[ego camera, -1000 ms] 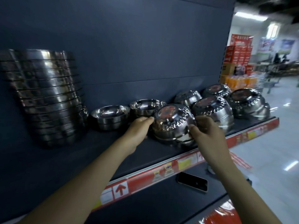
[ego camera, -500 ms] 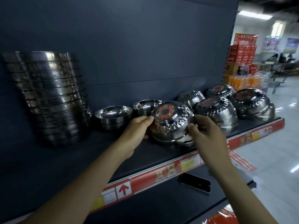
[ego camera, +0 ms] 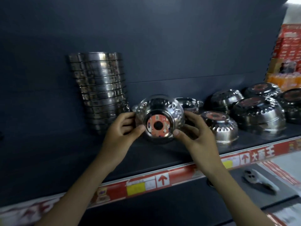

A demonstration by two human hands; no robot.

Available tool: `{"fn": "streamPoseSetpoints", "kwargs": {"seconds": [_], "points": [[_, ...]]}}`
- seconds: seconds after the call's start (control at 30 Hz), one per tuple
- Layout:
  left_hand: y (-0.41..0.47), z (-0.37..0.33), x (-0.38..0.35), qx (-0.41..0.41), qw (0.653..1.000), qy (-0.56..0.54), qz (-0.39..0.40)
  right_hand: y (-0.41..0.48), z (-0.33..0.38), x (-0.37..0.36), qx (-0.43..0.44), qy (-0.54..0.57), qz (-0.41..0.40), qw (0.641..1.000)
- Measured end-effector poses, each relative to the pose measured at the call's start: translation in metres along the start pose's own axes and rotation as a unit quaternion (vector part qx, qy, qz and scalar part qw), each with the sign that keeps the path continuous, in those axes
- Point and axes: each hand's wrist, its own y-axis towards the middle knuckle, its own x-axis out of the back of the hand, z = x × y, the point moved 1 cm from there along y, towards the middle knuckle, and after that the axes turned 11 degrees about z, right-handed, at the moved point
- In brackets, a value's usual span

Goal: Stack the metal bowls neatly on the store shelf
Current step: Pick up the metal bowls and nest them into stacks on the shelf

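Metal bowl (ego camera: 158,119) tipped, labelled base facing camera, seemingly just off the shelf (ego camera: 162,154), between tall stack (ego camera: 99,88) and upside-down bowls (ego camera: 259,115). Left hand (ego camera: 121,132) and right hand (ego camera: 195,134) grip its sides, thumbs by the base. Step: mid-carry for stacking. Next likely: turn it to match, centre and nest it on upright bowls (ego camera: 190,103) just behind.
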Motion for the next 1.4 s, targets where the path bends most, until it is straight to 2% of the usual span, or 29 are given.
{"fn": "streamPoseSetpoints", "kwargs": {"seconds": [0.13,0.3,0.53,0.7,0.87,1.03,1.17,1.4], "points": [[-0.014,0.009,0.010,-0.018,1.000,0.006,-0.010,0.008,-0.009,-0.004,0.026,0.023,0.061,0.998],[-0.017,0.019,0.012,-0.032,0.999,0.020,0.033,0.007,-0.016,-0.003,0.040,0.017,0.099,0.994],[-0.020,0.017,0.010,-0.058,0.997,0.000,0.059,0.009,-0.021,-0.003,0.029,-0.037,0.091,0.995],[-0.021,0.016,0.011,-0.055,0.994,-0.028,0.087,0.009,-0.021,-0.003,0.027,0.000,0.099,0.995],[-0.018,0.023,0.013,-0.031,0.996,0.001,0.082,0.010,-0.026,-0.004,0.016,-0.034,0.082,0.996],[-0.019,0.023,0.012,-0.026,0.996,-0.005,0.089,0.008,-0.020,-0.003,0.005,-0.015,0.078,0.997],[-0.014,0.020,0.013,-0.011,0.997,-0.040,0.068,0.004,-0.015,-0.001,-0.008,0.047,0.048,0.998],[-0.010,0.030,0.015,0.031,0.995,-0.043,0.079,0.002,-0.009,0.000,-0.017,0.080,0.097,0.992]]}}
